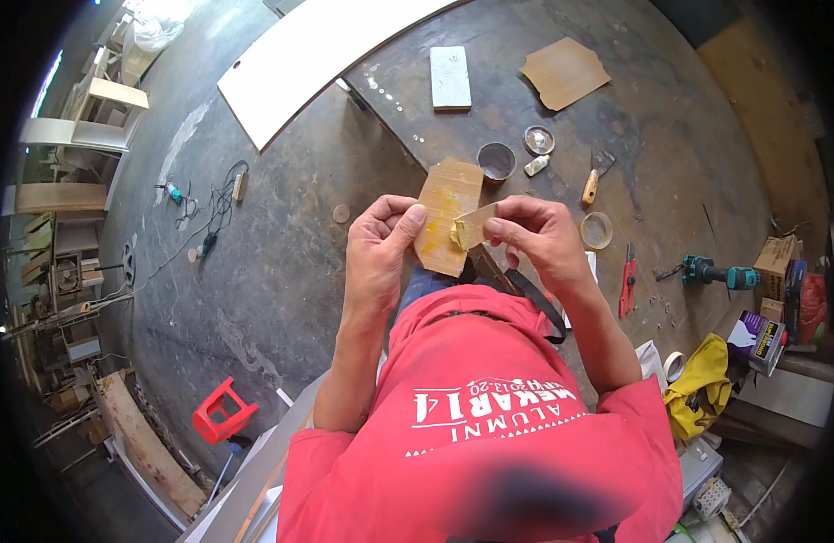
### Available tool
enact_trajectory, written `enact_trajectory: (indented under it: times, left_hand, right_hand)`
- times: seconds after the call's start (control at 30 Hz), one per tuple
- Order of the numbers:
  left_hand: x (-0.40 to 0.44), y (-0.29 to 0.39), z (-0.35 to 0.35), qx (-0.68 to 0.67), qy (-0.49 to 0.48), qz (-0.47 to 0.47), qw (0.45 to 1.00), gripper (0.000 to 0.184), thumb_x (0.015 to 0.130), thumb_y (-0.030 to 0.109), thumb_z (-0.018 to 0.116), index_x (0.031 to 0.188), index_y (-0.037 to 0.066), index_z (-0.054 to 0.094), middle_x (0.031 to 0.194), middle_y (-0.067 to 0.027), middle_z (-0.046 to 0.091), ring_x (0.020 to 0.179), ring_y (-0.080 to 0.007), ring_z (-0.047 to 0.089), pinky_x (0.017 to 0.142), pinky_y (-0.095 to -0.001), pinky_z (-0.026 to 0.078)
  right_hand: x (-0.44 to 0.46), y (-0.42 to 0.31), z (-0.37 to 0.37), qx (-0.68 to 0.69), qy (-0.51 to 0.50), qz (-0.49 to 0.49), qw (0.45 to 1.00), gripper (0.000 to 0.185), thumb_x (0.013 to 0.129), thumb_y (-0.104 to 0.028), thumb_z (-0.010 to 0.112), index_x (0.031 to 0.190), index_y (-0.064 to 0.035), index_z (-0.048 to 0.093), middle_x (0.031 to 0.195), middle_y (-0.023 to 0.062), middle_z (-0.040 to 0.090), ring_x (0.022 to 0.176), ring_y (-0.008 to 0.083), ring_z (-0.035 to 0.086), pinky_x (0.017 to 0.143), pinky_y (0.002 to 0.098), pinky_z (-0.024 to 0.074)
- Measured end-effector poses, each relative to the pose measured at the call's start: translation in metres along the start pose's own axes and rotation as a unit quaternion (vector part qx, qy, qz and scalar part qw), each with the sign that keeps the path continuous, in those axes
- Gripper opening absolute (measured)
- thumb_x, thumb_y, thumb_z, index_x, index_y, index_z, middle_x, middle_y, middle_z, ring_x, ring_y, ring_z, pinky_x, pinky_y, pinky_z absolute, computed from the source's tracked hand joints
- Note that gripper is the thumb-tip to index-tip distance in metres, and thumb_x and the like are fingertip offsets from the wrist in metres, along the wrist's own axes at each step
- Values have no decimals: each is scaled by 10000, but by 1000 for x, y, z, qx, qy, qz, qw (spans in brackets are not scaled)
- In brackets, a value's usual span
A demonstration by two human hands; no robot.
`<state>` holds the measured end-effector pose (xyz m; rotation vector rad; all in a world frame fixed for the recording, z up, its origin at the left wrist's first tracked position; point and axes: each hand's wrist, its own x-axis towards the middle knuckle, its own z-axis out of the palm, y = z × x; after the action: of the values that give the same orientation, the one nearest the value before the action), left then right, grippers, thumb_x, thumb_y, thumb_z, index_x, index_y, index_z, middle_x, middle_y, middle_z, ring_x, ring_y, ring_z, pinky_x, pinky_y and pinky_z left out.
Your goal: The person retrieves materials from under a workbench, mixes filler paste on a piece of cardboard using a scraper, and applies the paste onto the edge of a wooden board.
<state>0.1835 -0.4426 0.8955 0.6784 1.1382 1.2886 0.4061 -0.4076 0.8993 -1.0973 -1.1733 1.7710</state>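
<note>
Matt brown cardboard carries yellow paste, thick and lumpy, as I watch from a distance. The red shirt is soft, creased cloth; on the blotched, worn worktop, a scraper pairs a smooth wooden handle with a metal blade. I see a smooth white board and a red stool of hard-looking plastic.

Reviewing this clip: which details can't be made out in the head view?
Head view:
- Underside of the cardboard piece: hidden by its upper face.
- Far end of the white board: cut off by the top edge.
- Dark shape near the bottom: blurred.
</note>
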Motion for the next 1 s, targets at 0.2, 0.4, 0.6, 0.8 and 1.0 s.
enact_trajectory:
  times: [0.2, 0.4, 0.6, 0.8, 1.0]
  left_hand:
    - [-1, -5, -10, 11, 3, 8, 1000, 159, 990, 154, 672, 1044, 9, 634, 876, -34, 707, 687, -56, 621, 587, -202, 461]
    - [2, 4, -9, 6, 31, 47, 998, 172, 995, 148, 669, 1053, -10, 636, 883, -48, 720, 735, -61, 634, 672, -211, 490]
    - [10, -9, -31, -7, 60, 58, 997, 211, 996, 217, 674, 1081, 30, 628, 898, -9, 696, 752, -50, 643, 632, -199, 494]
    - [12, -24, -47, -41, 75, 40, 996, 194, 1006, 216, 654, 1089, 44, 622, 922, -22, 704, 762, -68, 664, 627, -218, 528]
    - [12, -21, -42, -56, 123, 17, 991, 210, 992, 228, 681, 1069, 38, 634, 890, -14, 693, 689, -52, 609, 560, -208, 460]
  right_hand:
    - [6, 7, -8, -37, -44, 42, 997, 176, 914, -157, 755, 986, 2, 733, 792, 33, 713, 621, 43, 596, 530, 209, 471]
    - [6, 14, -16, -99, -29, 32, 994, 144, 912, -106, 735, 990, 14, 729, 816, 28, 712, 659, 42, 595, 563, 217, 479]
    - [13, 12, -34, -306, 149, -132, 931, 143, 898, -30, 701, 1035, -4, 730, 891, 53, 704, 731, 107, 630, 622, 262, 488]
    - [46, 33, -53, -441, 201, -228, 845, 127, 884, -13, 685, 1003, -13, 728, 936, 130, 690, 806, 258, 679, 694, 354, 528]
    - [107, 73, -66, -592, 141, -252, 753, 139, 894, -117, 633, 939, -85, 761, 930, 102, 670, 948, 294, 661, 801, 411, 561]
